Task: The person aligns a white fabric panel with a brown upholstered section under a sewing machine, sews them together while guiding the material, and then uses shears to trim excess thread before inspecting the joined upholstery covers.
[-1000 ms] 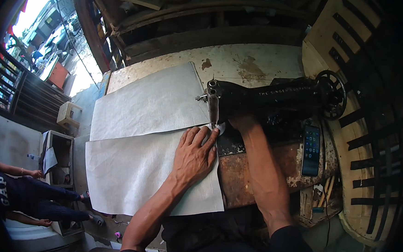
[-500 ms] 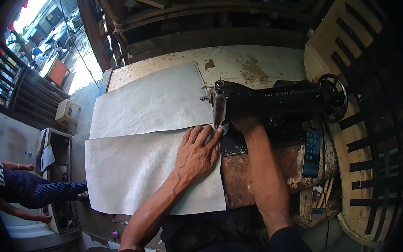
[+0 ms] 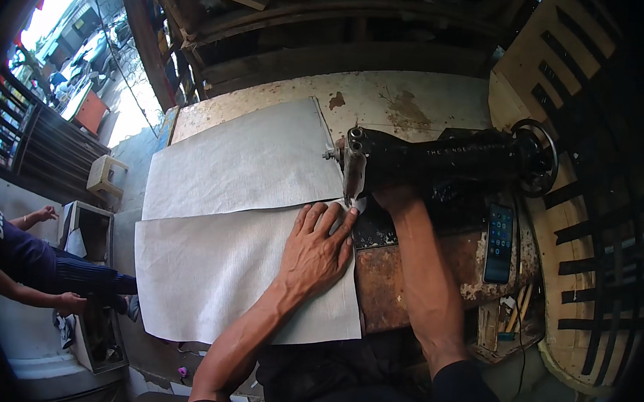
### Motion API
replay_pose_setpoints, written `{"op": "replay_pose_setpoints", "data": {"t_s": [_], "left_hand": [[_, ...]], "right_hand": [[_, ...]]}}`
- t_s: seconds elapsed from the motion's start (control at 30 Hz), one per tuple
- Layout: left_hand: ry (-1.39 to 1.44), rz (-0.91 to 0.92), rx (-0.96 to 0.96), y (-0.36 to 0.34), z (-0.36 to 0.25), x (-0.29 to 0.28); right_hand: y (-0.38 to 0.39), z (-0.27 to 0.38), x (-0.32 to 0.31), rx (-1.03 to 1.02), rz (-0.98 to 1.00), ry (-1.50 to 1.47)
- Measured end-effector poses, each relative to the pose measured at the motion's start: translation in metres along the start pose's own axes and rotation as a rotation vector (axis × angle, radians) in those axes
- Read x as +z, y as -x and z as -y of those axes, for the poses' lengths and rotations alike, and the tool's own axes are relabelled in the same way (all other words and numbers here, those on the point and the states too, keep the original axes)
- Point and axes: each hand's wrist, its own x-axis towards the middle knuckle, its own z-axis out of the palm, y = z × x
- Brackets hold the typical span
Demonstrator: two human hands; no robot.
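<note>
A black sewing machine (image 3: 443, 153) stands on the worn table, its needle end (image 3: 350, 184) over two light grey sheets of material, the far sheet (image 3: 240, 159) and the near one (image 3: 185, 274). My left hand (image 3: 317, 249) lies open on the near sheet, fingers flat and fingertips just short of the presser foot. My right hand (image 3: 399, 202) reaches under the machine's arm beside the needle end; its fingers are hidden, so I cannot tell what they hold.
A phone (image 3: 498, 243) lies at the table's right (image 3: 383, 293). A slatted tan board (image 3: 543, 82) rises on the right. At left are a small stool (image 3: 106, 177), an open metal cabinet (image 3: 95, 235) and another person (image 3: 23, 260) beside it. Wooden beams (image 3: 347, 29) run behind.
The other person's upper hand has risen and their body has shifted. My hands keep nearly the same place by the needle; the whole view has shifted slightly.
</note>
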Motion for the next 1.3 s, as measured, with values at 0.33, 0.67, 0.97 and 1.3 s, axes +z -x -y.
{"op": "replay_pose_setpoints", "data": {"t_s": [0.33,0.67,0.97,1.3], "left_hand": [[0.051,-0.018,0.056,-0.012,-0.011,0.003],[0.041,-0.013,0.065,-0.023,-0.009,0.006],[0.021,-0.05,0.092,-0.023,-0.02,0.0],[0.301,0.19,0.194,0.096,-0.054,-0.031]], "right_hand": [[0.015,-0.034,-0.013,0.002,-0.003,0.244],[0.019,-0.069,0.025,-0.187,-0.281,0.227],[0.105,0.035,-0.068,0.371,-0.32,-0.647],[0.273,0.063,-0.063,0.12,-0.208,-0.37]]}}
